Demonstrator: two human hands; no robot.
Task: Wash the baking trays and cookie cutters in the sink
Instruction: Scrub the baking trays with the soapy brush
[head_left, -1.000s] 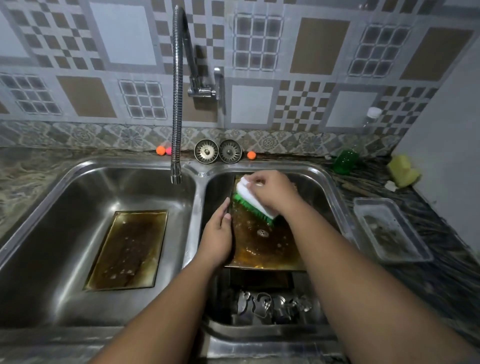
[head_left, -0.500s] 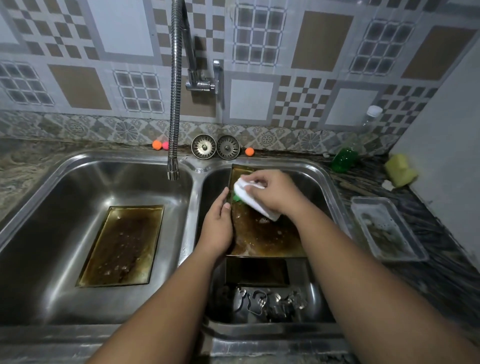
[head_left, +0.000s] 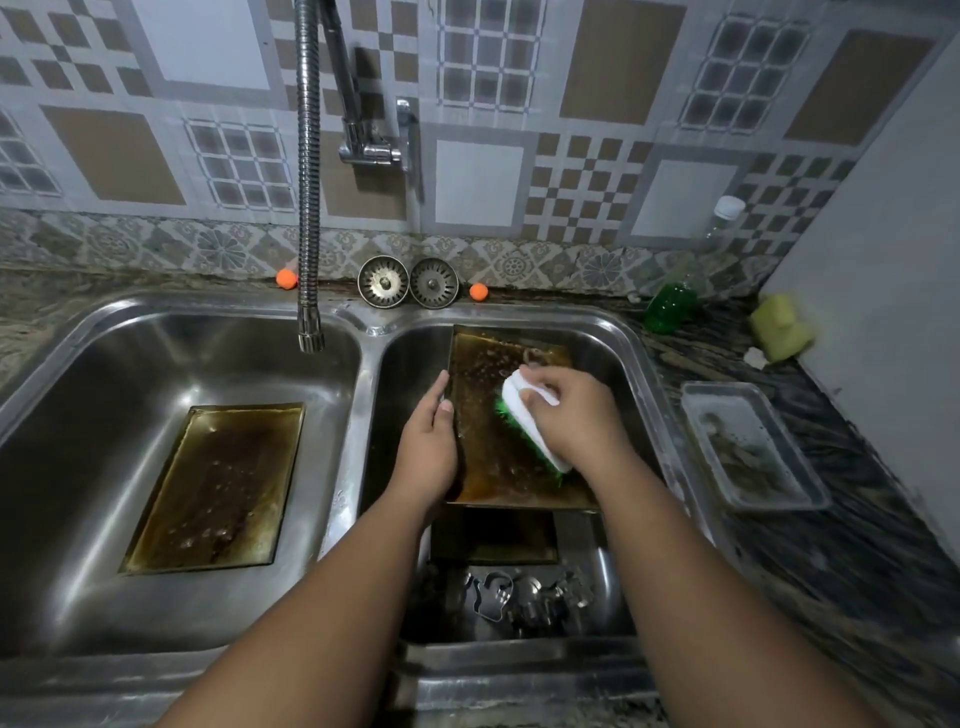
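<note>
Right hand: the right hand (head_left: 571, 415) was closed around a white scrub brush (head_left: 532, 423), its green bristles pressed on the tilted baking tray (head_left: 493, 415) in the right basin.
Left hand: the left hand (head_left: 428, 447) gripped that tray's left edge, thumb on the inner face.
Second tray: another browned tray (head_left: 218, 488) lay flat in the left basin of the sink (head_left: 363, 332).
Cookie cutters: metal cookie cutters (head_left: 524, 600) lay heaped at the near end of the right basin, below the tilted tray and partly hidden by the forearms.
Faucet: the flexible faucet (head_left: 309, 208) hung over the divider, apart from both trays.
Surroundings: two strainer plugs (head_left: 408, 282) stood at the wall; a green soap bottle (head_left: 670, 306), a yellow sponge (head_left: 779, 327) and a clear plastic container (head_left: 753, 447) sat on the right counter.
</note>
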